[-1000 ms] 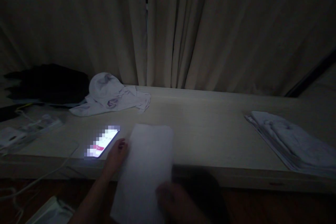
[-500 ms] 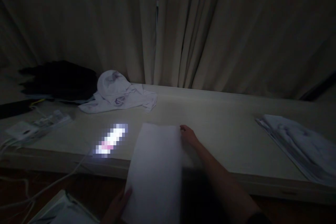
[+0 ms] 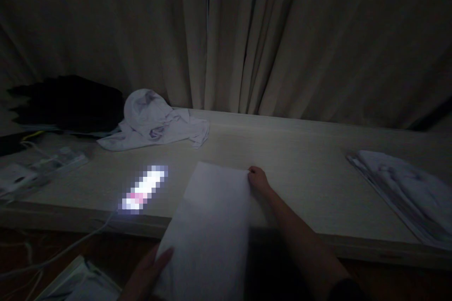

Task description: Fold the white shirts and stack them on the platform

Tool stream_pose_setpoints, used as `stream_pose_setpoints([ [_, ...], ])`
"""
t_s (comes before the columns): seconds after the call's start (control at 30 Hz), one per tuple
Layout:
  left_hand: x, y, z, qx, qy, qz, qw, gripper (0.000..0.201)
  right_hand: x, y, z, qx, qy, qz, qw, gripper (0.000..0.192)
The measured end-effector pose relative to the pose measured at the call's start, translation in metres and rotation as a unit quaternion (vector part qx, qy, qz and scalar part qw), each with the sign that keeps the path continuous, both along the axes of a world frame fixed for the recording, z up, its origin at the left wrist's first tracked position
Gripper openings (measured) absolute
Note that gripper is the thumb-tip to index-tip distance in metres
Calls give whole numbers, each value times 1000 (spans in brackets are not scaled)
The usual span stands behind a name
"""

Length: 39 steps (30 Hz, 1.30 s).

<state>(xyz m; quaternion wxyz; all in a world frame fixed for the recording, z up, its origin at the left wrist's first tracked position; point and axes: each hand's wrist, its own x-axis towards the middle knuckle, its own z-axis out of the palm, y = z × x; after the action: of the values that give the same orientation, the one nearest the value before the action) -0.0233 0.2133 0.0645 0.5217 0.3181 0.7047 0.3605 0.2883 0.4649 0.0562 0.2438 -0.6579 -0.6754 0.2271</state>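
The room is dim. A white folded sheet of paper or cloth [image 3: 212, 225] lies over the front edge of a pale table [image 3: 300, 183]. My right hand [image 3: 258, 179] rests at the sheet's far right corner, fingers curled on its edge. My left hand [image 3: 150, 273] holds the sheet's near left edge, below the table's front. A lit phone [image 3: 144, 189] with a blurred screen lies on the table just left of the sheet.
A crumpled white garment [image 3: 155, 124] and a dark pile [image 3: 70, 103] lie at the back left. Folded pale cloths [image 3: 402, 188] sit at the right. Cables and a packet [image 3: 42, 169] are at the far left, another packet [image 3: 81, 282] lies below. Curtains [image 3: 247, 33] hang behind.
My left hand moved from beside the phone down to the sheet's near left edge. My right hand went from the near edge up to the far right corner. The sheet shifted slightly.
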Motion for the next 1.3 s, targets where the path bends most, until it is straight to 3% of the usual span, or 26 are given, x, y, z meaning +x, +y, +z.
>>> stream_pose_setpoints([
  [0.17, -6, 29, 35, -1, 14, -41, 999, 51, 33, 2, -1, -19, -1, -13, 1000, 27],
  [0.33, -10, 95, 65, 51, 141, -96, 984, 43, 78, -5, -1, -49, -35, -33, 998, 24],
  [0.4, -4, 122, 74, 97, 201, -74, 972, 42, 94, -11, -1, -59, -48, -47, 996, 24],
  [0.47, 6, 139, 78, 161, 250, -14, 955, 41, 109, -18, -1, -64, -61, -63, 994, 26],
  [0.57, 24, 133, 70, 218, 266, 57, 937, 42, 130, -26, -3, -71, -75, -92, 990, 27],
  [0.63, 36, 108, 54, 194, 238, 28, 951, 42, 142, -30, -4, -80, -80, -101, 988, 25],
  [0.77, 60, 47, 10, 80, 138, -84, 984, 47, 158, -35, -8, -93, -69, -87, 989, 24],
  [0.9, 79, 22, -18, 25, 104, -96, 990, 51, 159, -40, -6, -90, -33, -70, 993, 27],
  [1.07, 86, 29, -14, 45, 71, -127, 988, 47, 156, -60, 5, -103, 48, -65, 991, 29],
  [1.23, 90, 30, -10, -31, 23, -72, 997, 49, 164, -86, 10, -138, 132, -69, 979, 33],
  [1.3, 91, 29, -10, -23, -12, -68, 997, 47, 169, -95, 8, -147, 156, -71, 974, 33],
])
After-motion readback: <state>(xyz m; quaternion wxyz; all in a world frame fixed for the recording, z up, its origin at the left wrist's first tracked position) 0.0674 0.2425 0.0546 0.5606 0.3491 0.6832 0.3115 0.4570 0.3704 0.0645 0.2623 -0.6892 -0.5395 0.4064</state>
